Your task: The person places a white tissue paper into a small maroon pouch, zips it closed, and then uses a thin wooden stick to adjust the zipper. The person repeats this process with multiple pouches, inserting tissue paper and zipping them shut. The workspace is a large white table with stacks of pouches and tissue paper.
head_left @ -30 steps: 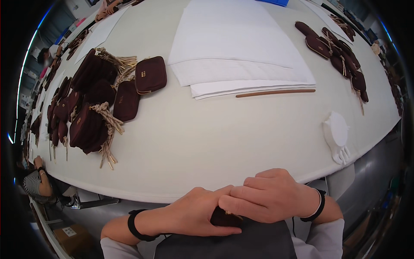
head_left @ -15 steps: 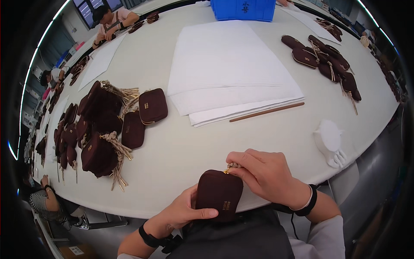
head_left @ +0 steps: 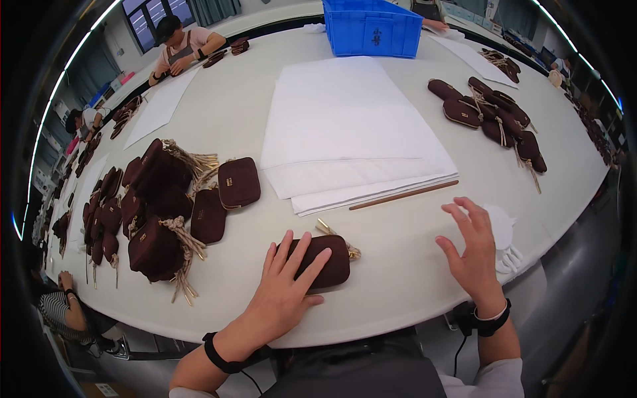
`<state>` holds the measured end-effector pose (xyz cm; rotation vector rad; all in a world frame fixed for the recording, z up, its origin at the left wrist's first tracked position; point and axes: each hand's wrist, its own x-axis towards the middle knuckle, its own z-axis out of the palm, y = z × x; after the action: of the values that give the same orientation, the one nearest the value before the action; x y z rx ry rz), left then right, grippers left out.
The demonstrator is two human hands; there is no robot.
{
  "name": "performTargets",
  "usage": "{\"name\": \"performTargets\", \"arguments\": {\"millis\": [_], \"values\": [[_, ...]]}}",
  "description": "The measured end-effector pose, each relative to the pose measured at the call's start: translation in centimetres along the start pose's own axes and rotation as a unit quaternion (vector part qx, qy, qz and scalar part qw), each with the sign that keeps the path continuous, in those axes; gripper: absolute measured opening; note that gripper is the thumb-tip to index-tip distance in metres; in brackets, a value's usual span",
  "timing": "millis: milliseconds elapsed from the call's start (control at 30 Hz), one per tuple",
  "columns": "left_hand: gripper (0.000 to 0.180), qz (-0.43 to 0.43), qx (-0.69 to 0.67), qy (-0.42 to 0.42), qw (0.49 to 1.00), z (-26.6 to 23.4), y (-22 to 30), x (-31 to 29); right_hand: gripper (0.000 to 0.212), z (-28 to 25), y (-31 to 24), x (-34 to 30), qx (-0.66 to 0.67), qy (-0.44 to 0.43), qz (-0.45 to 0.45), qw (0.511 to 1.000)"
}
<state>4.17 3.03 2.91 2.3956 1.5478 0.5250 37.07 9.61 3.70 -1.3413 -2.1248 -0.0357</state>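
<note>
Pouch (head_left: 335,265): dark red, flat on table (head_left: 398,278), near side, in front of paper (head_left: 345,119).
Cord (head_left: 355,253): at pouch's right end, gold tip showing on far side.
L hand (head_left: 282,288): fingers spread over pouch, resting on it, not clenched.
R hand (head_left: 472,252): grasping nothing, fingers parted, right of pouch, nr white item (head_left: 502,229).
Done: pouch laid down w/ cord on; prob. handled in part at least.
Zip: mostly out of sight, can't tell if fully closed.
Remaining: one pouch under hand, prob. one of the two piles too.
L pile (head_left: 156,249): bigger, left, cords w/ gold tips.
R pile (head_left: 461,113): smaller, far right, also w/ cords.
Stick (head_left: 405,196): brown, along paper's near edge.
</note>
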Motion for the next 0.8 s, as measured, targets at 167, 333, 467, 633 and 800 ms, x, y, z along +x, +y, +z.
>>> {"name": "performTargets", "arguments": {"millis": [167,333,467,633,800], "values": [[0.078,-0.021,-0.076,-0.007,0.997,-0.2,-0.2,-0.7,0.064,-2.7,6.4,-3.2,-0.165,-0.016,0.126,0.978],[0.084,-0.015,-0.114,0.022,0.993,-0.1,-0.9,-1.2,0.07,-2.5,7.8,-4.5,-0.061,-0.05,0.211,0.974],[0.094,-0.079,-0.167,0.049,0.982,0.3,-0.2,-2.1,0.069,-2.2,8.1,-3.7,-0.038,-0.049,0.214,0.975],[0.103,-0.13,-0.239,0.074,0.959,1.2,-0.4,-3.9,0.067,-1.7,8.3,-4.4,-0.042,-0.037,0.204,0.977],[0.106,-0.1,-0.255,0.111,0.955,2.4,-0.5,-4.7,0.07,-0.9,3.2,-4.7,-0.013,-0.057,0.139,0.989]]}}
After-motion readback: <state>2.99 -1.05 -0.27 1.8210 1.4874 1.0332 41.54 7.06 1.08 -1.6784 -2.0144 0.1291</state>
